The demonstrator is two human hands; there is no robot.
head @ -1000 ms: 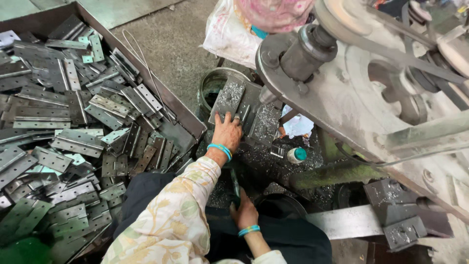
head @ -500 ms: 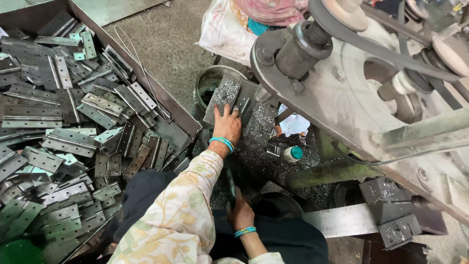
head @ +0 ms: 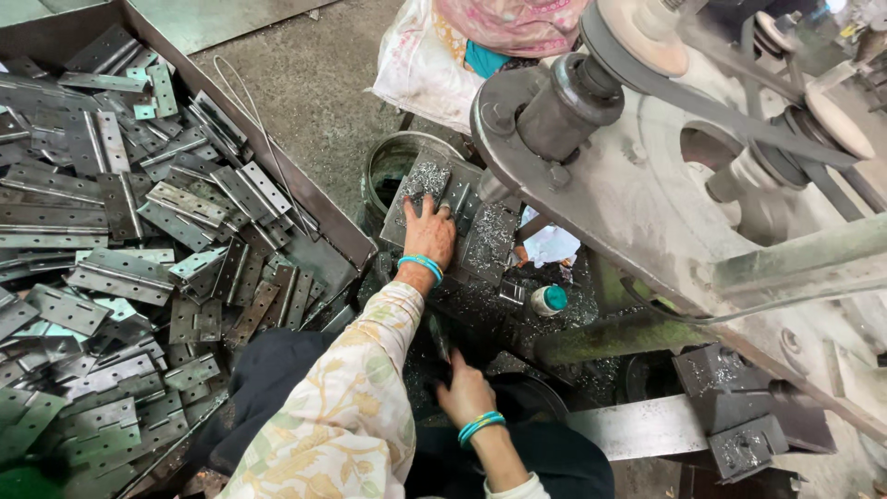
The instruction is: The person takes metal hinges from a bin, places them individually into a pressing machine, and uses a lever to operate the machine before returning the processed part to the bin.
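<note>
Down at the bottom middle, right hand (head: pixel 465 393) is pinched around a thin dark metal strip (head: pixel 442 344). Further up, left hand (head: pixel 430 231), fingers spread, presses flat on a hinge plate (head: pixel 420 185) covered in shavings; probably stiff, heavy, sharp-edged, so grab the long sides. Hinge pile (head: pixel 120 240) fills the left.

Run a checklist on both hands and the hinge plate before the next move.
1. Left hand flat on the hinge plate: ok.
2. Plate seated on the machine bed: cannot tell, metal chips cover it.
3. Right hand grips a dark handle: ok.
4. Fingers clear of the belt pulley: ok.
5. Small teal-capped bottle apart from both hands: ok.
6. Belt stopped: cannot tell.
</note>
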